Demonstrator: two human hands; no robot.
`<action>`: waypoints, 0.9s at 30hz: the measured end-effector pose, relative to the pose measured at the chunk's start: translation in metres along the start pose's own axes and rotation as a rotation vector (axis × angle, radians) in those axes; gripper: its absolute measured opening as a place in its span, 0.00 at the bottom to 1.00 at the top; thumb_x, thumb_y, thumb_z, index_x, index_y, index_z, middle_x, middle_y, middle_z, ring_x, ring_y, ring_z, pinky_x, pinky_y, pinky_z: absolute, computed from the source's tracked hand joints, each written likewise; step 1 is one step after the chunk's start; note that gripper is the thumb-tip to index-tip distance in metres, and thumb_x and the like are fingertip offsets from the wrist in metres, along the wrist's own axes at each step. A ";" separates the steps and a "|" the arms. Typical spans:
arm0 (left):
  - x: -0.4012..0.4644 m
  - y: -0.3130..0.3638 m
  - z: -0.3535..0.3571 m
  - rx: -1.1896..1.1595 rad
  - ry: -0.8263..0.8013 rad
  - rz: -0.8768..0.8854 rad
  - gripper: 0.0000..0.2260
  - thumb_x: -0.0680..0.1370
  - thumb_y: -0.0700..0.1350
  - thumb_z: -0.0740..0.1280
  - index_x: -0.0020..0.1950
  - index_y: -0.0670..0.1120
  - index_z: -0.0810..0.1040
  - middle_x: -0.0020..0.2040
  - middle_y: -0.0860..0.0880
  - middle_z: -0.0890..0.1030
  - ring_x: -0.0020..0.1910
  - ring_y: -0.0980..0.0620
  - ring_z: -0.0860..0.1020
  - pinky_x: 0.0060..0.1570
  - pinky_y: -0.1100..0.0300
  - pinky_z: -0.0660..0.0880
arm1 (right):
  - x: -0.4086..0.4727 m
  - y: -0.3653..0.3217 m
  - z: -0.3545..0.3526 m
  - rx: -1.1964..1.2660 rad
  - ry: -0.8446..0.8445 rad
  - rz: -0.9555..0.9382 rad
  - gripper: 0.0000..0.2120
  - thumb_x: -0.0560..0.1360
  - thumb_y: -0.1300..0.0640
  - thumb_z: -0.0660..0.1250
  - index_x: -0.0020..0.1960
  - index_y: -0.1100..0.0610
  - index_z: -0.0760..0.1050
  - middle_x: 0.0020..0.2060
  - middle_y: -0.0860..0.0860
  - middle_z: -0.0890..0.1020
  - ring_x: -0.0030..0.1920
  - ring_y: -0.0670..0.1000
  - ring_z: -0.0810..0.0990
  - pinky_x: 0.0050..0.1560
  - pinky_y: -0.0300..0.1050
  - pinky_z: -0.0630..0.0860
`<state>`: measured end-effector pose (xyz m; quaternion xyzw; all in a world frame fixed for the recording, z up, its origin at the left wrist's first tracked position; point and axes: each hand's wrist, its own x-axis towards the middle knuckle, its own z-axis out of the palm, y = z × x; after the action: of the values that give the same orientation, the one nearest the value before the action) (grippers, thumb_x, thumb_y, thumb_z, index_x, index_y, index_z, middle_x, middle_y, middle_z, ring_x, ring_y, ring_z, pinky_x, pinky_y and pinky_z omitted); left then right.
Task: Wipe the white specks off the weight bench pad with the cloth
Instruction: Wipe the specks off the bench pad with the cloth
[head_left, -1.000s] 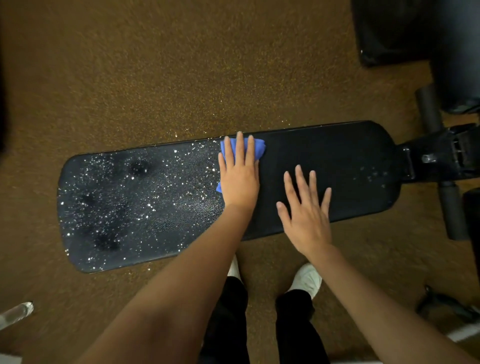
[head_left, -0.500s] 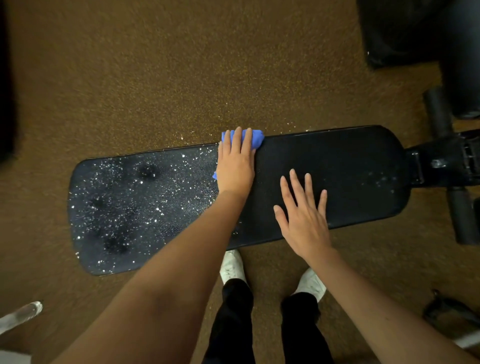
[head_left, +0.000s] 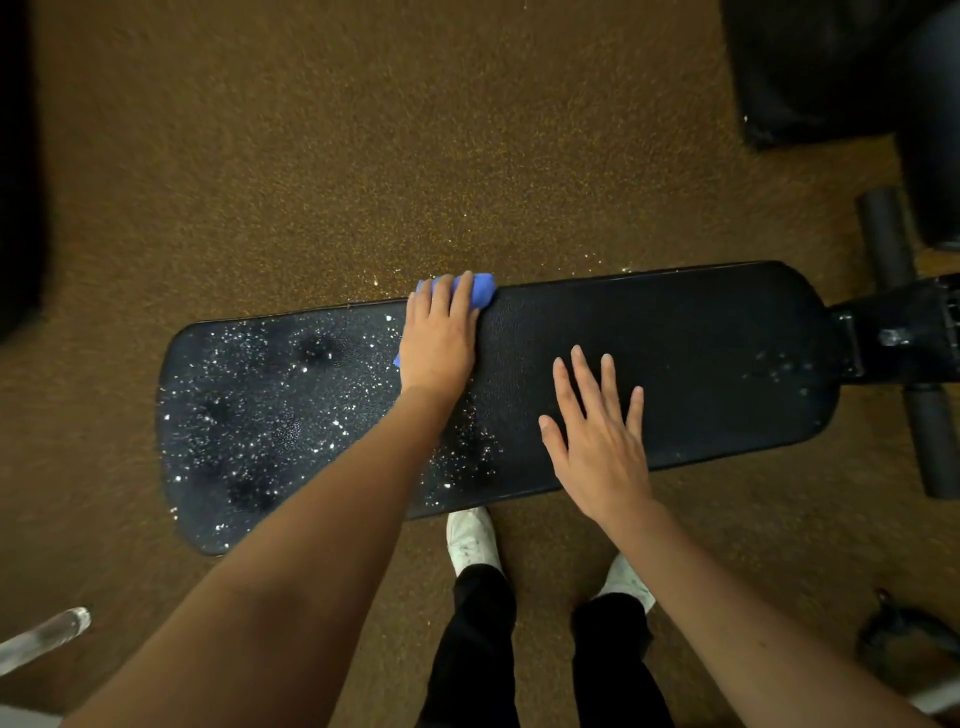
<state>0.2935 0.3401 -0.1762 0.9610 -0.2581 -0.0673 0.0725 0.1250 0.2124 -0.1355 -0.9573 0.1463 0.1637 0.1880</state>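
Roughly half done: bench pad (head_left: 675, 338) rt half clean, white specks (head_left: 270, 405) cover left. Left hand (head_left: 439, 343), fingers together, presses cloth (head_left: 480, 291) at far edge; right hand (head_left: 597, 441) flat, fingers spread.

Pad (head_left: 675, 364) surface lies open at frame left and right of centre, obstructed mid-frame by left hand (head_left: 439, 343) on cloth (head_left: 480, 293) and right hand (head_left: 597, 441); frame (head_left: 904, 338) and rollers (head_left: 935, 441) block far right.
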 end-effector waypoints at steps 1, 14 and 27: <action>0.001 0.003 -0.001 -0.006 0.007 -0.018 0.21 0.80 0.46 0.47 0.67 0.38 0.69 0.59 0.38 0.75 0.59 0.36 0.72 0.64 0.43 0.66 | 0.000 0.000 0.000 0.005 0.002 0.002 0.30 0.77 0.43 0.45 0.76 0.54 0.52 0.76 0.53 0.54 0.75 0.59 0.49 0.69 0.67 0.50; 0.002 -0.002 -0.001 -0.049 0.088 -0.025 0.19 0.79 0.44 0.51 0.66 0.38 0.69 0.58 0.39 0.76 0.57 0.38 0.72 0.64 0.47 0.65 | 0.005 -0.011 0.007 -0.004 0.011 0.028 0.30 0.77 0.43 0.45 0.76 0.54 0.52 0.76 0.53 0.54 0.75 0.60 0.49 0.68 0.68 0.51; -0.036 0.017 0.006 -0.035 0.015 0.360 0.20 0.78 0.42 0.59 0.70 0.40 0.66 0.69 0.38 0.69 0.67 0.35 0.66 0.64 0.45 0.68 | 0.003 -0.012 0.005 -0.010 -0.015 0.038 0.30 0.78 0.45 0.48 0.76 0.53 0.47 0.76 0.53 0.49 0.75 0.58 0.44 0.70 0.65 0.48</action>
<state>0.2534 0.3437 -0.1761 0.8984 -0.4241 -0.0505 0.1022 0.1306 0.2240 -0.1370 -0.9541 0.1623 0.1750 0.1810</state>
